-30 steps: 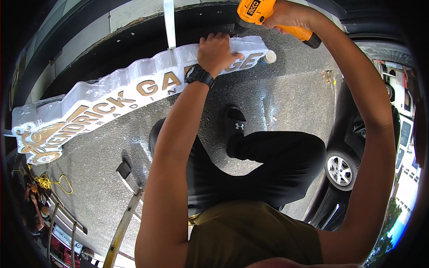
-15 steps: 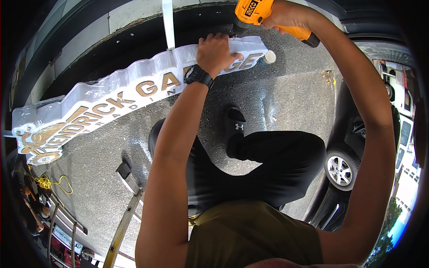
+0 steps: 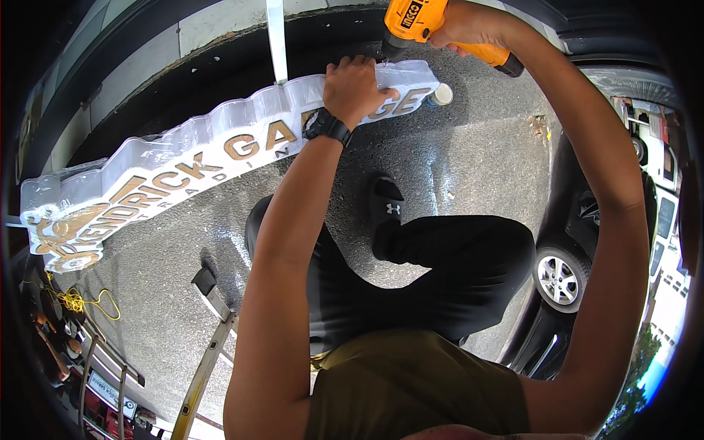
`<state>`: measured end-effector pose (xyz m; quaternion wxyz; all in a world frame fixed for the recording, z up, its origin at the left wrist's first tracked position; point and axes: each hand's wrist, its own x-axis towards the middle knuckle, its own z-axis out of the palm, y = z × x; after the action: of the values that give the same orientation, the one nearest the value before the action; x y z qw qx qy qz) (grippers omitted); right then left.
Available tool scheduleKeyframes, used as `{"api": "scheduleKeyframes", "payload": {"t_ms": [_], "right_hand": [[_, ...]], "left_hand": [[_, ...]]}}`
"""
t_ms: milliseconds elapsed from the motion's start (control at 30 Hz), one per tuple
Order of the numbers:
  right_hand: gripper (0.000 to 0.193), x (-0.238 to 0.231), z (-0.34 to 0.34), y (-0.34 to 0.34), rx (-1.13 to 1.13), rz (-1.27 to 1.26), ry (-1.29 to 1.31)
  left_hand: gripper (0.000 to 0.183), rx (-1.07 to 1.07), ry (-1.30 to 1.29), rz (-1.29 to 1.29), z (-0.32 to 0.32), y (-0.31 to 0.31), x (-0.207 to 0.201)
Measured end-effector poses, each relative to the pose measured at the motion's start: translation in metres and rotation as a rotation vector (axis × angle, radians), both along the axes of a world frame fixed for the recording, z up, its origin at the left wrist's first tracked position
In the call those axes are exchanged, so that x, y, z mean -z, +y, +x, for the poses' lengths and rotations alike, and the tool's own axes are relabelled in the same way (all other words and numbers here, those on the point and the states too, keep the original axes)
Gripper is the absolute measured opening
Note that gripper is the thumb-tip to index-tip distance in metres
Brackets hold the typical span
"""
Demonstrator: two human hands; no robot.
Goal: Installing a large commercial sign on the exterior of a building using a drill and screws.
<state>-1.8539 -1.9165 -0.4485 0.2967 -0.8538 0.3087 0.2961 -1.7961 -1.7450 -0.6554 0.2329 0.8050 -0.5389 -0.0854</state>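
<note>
My right hand (image 3: 469, 28) is wrapped around the grip of an orange cordless drill (image 3: 418, 16). Its dark chuck points down near the top edge of a long sign (image 3: 220, 150), close to the sign's right end. The sign has wavy clear-wrapped sides and gold raised letters, with a gold vehicle shape at its left end. My left hand (image 3: 353, 89) grips the sign's upper edge, fingers over the top and thumb stretched across the front. The hand and the black watch (image 3: 334, 127) on that wrist hide some letters. What the drill's tip touches is too dark to make out.
A pale metal strut (image 3: 276, 44) rises from the sign's top. Below stand a ladder (image 3: 202, 378), a round can (image 3: 442, 94) and a dark car with a silver wheel (image 3: 559, 279). Yellow cord (image 3: 73, 299) lies at left, near a person's arm (image 3: 55, 356).
</note>
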Motion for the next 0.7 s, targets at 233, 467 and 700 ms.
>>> {"api": "scheduleKeyframes", "payload": {"t_ms": [233,467,700], "right_hand": [[0.035,-0.004,-0.001,0.005,0.010,0.054,-0.019],[0.035,0.006,0.002,-0.005,-0.015,-0.052,0.020],[0.036,0.027,-0.028,-0.045,-0.541,0.247,-0.582]], "left_hand": [[0.070,-0.010,-0.002,-0.019,0.001,0.000,0.001],[0.071,-0.011,-0.004,-0.021,0.001,0.000,0.002],[0.071,-0.005,-0.004,-0.043,-0.003,-0.005,0.001]]}}
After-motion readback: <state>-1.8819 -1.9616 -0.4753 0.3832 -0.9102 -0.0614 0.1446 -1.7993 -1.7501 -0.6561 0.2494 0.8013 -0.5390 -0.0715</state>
